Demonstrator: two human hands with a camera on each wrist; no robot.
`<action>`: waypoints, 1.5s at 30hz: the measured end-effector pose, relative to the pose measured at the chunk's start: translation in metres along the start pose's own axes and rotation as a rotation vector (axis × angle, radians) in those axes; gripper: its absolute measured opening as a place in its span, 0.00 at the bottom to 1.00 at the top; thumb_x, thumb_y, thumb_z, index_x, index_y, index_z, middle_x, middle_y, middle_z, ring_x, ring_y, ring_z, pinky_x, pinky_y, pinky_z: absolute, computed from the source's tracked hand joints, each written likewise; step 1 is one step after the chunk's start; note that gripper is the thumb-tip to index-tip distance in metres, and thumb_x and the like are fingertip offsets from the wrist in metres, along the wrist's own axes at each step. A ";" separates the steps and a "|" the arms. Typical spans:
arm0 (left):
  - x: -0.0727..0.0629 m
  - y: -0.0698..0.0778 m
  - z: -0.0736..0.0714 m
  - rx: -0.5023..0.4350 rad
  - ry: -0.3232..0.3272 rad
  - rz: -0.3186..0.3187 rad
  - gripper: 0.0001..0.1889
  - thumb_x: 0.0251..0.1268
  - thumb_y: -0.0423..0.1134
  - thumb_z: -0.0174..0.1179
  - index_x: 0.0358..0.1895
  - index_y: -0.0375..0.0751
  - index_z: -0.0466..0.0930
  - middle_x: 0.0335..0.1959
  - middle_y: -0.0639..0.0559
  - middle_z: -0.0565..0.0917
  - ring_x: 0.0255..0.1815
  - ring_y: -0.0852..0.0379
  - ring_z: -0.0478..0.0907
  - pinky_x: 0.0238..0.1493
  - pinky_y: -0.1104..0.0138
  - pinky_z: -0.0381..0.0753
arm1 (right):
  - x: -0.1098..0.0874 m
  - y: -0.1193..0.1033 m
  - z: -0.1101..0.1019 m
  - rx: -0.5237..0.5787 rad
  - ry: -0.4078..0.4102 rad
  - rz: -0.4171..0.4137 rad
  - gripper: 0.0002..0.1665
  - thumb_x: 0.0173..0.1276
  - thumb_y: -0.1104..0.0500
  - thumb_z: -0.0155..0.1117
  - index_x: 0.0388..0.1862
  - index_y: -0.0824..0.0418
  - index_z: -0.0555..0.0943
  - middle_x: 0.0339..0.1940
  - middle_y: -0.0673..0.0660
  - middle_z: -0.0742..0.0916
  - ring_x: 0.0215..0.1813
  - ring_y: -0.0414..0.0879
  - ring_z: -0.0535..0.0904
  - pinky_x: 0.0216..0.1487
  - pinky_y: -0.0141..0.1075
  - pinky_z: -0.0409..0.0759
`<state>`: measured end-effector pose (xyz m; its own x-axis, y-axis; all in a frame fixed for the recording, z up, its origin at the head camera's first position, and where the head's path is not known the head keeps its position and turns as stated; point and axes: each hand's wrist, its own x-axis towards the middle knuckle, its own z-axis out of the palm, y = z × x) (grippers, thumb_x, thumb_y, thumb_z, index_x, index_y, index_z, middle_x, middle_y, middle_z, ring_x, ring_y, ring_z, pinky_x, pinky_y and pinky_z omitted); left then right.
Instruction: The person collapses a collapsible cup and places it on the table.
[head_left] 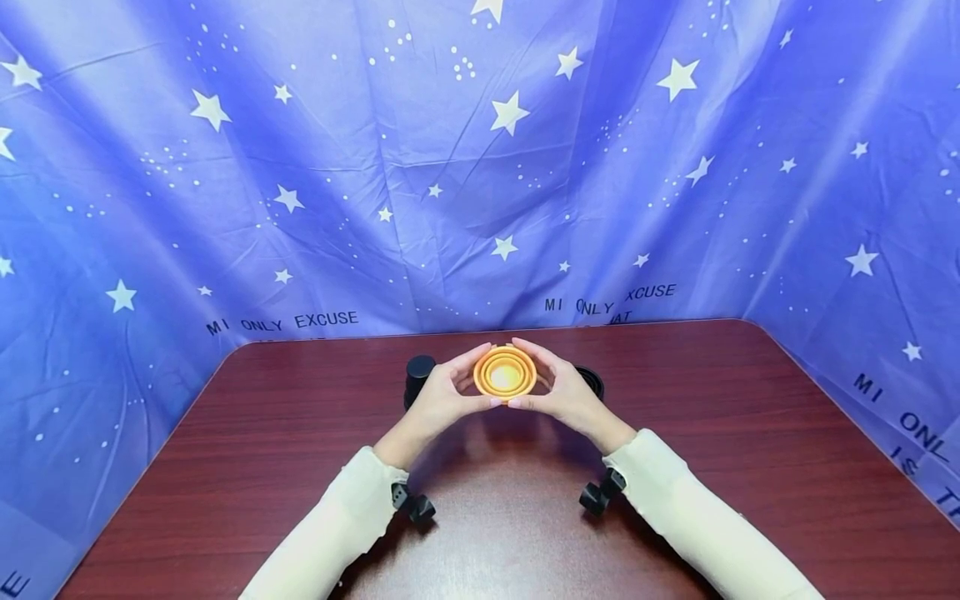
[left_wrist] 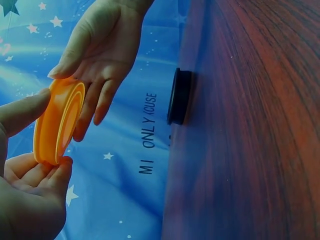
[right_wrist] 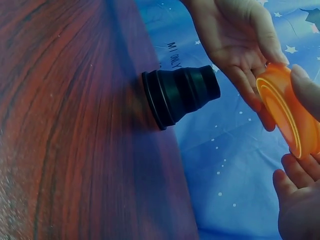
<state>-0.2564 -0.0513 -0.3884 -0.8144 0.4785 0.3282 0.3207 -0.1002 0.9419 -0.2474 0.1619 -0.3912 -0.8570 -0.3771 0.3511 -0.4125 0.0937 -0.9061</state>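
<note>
Both hands hold up an orange collapsible cup [head_left: 505, 374], pressed flat into concentric rings, above the table in the head view. My left hand [head_left: 444, 389] pinches its left side between thumb and fingers. On the opposite side my right hand [head_left: 561, 389] grips the rim the same way, the two thumbs nearly meeting at the bottom edge. In the left wrist view the orange cup [left_wrist: 59, 122] shows edge-on as a thick disc. Behind the left hand stands a black stepped cup [right_wrist: 182, 95], extended, wide end down. A flat black ringed piece [left_wrist: 180, 96] lies behind the right hand.
The dark red wooden table [head_left: 495, 517] has rounded far corners. A blue curtain [head_left: 450, 167] with white stars and printed letters hangs along its back and sides. Small black devices [head_left: 412, 503] are strapped at both wrists over pale sleeves [head_left: 337, 508].
</note>
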 end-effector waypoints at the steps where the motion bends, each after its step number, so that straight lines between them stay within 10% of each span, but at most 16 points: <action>1: 0.000 0.000 0.000 0.007 -0.002 0.004 0.40 0.48 0.21 0.67 0.69 0.31 0.60 0.66 0.39 0.69 0.65 0.49 0.68 0.61 0.65 0.70 | 0.000 0.000 0.000 -0.010 -0.005 0.001 0.50 0.51 0.68 0.74 0.71 0.66 0.59 0.68 0.63 0.71 0.67 0.54 0.67 0.61 0.33 0.70; 14: -0.003 0.012 -0.015 0.108 -0.020 -0.007 0.41 0.48 0.20 0.66 0.69 0.31 0.59 0.68 0.38 0.65 0.69 0.47 0.62 0.67 0.55 0.62 | 0.000 0.010 0.012 -0.051 0.032 0.017 0.45 0.49 0.66 0.76 0.66 0.61 0.67 0.61 0.60 0.77 0.61 0.50 0.74 0.55 0.33 0.75; 28: -0.008 0.028 -0.051 0.246 0.333 0.117 0.26 0.52 0.24 0.66 0.58 0.31 0.74 0.55 0.40 0.79 0.58 0.47 0.74 0.58 0.51 0.72 | 0.007 0.034 0.021 0.017 0.130 0.274 0.39 0.52 0.68 0.73 0.63 0.72 0.67 0.59 0.67 0.77 0.60 0.54 0.73 0.61 0.39 0.71; 35: -0.009 0.010 -0.067 0.235 0.447 0.042 0.26 0.52 0.24 0.65 0.58 0.29 0.75 0.57 0.36 0.77 0.61 0.47 0.71 0.63 0.55 0.67 | 0.010 0.043 0.026 -0.024 0.136 0.321 0.40 0.50 0.67 0.74 0.63 0.71 0.68 0.58 0.66 0.78 0.60 0.54 0.73 0.61 0.41 0.70; 45: -0.009 -0.008 -0.075 0.187 0.362 -0.136 0.29 0.55 0.25 0.63 0.62 0.29 0.69 0.62 0.35 0.73 0.67 0.43 0.64 0.68 0.55 0.61 | 0.019 0.050 0.026 -0.136 0.071 0.266 0.42 0.48 0.67 0.76 0.62 0.73 0.68 0.58 0.68 0.78 0.59 0.56 0.73 0.63 0.48 0.68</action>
<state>-0.2882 -0.1199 -0.3935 -0.9618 0.1363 0.2372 0.2535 0.1181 0.9601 -0.2763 0.1350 -0.4355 -0.9579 -0.2579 0.1261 -0.2044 0.3046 -0.9303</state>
